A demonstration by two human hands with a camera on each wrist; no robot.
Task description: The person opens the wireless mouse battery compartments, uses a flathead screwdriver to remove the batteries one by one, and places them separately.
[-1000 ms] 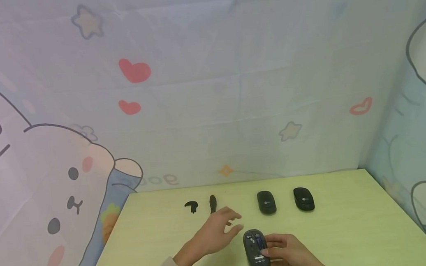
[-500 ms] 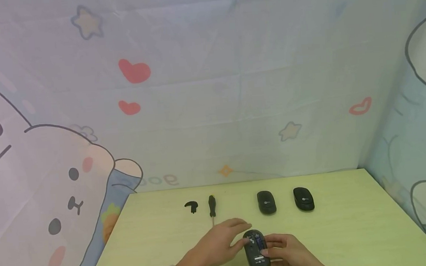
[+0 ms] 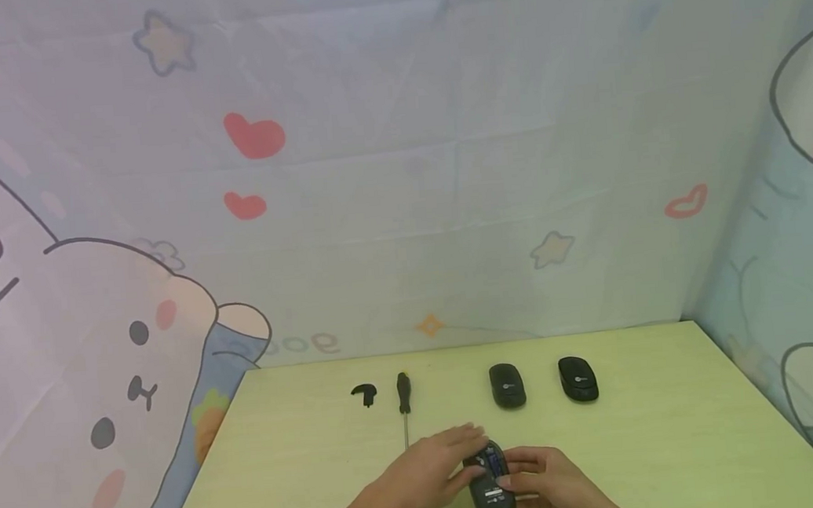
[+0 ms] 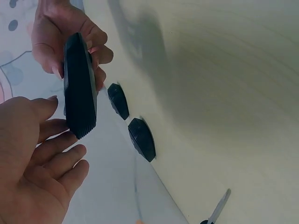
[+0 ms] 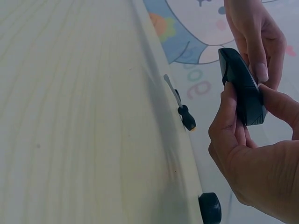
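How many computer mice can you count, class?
3: the first mouse in the right hand; a second mouse far back on the table; a third mouse right of it.

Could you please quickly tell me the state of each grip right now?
Left grip: open, fingers loose at the mouse; contact is unclear.
Right grip: closed, holding that mouse between thumb and fingers.
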